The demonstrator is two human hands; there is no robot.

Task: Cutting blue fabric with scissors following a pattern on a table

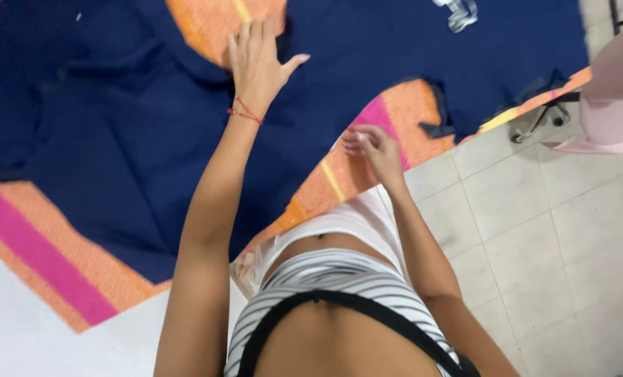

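On the striped orange cloth (60,258) we see navy fabric (144,160) spread flat. Our left hand (257,59) presses it, fingers splayed open; our right hand (371,146) pinches its edge.

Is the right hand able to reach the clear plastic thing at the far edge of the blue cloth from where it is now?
Probably not without leaning forward. The right hand is at the near edge of the blue cloth, and the clear plastic thing lies far across it. Nothing blocks the way.

We look steeply down from head height, close over our own torso, facing the worktop (18,328) and tiled floor (535,230).
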